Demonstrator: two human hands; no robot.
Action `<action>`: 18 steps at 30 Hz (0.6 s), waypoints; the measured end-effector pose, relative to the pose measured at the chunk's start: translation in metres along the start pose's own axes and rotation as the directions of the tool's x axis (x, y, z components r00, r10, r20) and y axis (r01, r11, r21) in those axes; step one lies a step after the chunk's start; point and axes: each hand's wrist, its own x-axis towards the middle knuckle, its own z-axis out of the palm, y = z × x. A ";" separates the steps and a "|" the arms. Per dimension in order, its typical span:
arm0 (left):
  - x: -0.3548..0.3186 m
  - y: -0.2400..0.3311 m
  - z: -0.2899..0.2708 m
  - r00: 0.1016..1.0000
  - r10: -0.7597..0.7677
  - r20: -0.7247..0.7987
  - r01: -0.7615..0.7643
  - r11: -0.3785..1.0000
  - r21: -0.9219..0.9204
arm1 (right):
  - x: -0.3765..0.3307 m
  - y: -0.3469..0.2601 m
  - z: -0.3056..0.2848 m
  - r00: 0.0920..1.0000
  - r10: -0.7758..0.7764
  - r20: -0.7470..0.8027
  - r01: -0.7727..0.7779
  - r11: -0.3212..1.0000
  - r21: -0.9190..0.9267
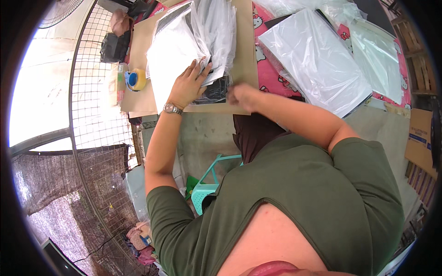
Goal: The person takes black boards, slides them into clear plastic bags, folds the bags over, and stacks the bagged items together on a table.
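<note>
- My left hand lies flat, fingers spread, pressing the clear plastic bags.
- My right hand, blurred; grip state indeterminate, near the dark packet.

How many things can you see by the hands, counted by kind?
Hands: 2, the left hand pressing flat on a white plastic bag, the right hand blurred at a dark packet
White plastic bag stacks: 2, the other one to the right
Tape rolls: 1
Wristwatches: 1
Green stools: 1
Total: 7
</note>
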 end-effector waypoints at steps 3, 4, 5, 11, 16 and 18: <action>-0.008 -0.005 0.002 1.000 -0.019 -0.014 0.019 1.000 -0.021 | -0.021 0.040 0.025 0.996 -0.066 0.053 0.066 0.998 -0.008; -0.008 -0.005 0.001 1.000 -0.020 -0.018 0.020 0.999 -0.025 | -0.021 0.039 0.030 0.994 -0.104 0.038 0.105 0.994 -0.015; -0.008 -0.005 0.001 1.000 -0.016 -0.017 0.015 1.000 -0.027 | -0.021 0.039 0.037 0.989 -0.144 0.024 0.144 0.989 -0.015; -0.009 -0.003 0.002 1.000 -0.003 -0.021 0.002 0.999 -0.041 | -0.026 0.001 0.071 0.995 -0.098 0.005 0.095 0.979 0.178; -0.009 -0.003 0.001 0.999 -0.016 -0.041 0.014 0.999 -0.042 | -0.024 -0.047 0.060 0.988 -0.103 0.113 0.067 0.956 0.287; -0.011 -0.003 0.003 0.998 -0.037 -0.051 0.035 0.999 -0.041 | -0.030 -0.055 0.058 0.980 -0.176 0.089 0.150 0.958 0.243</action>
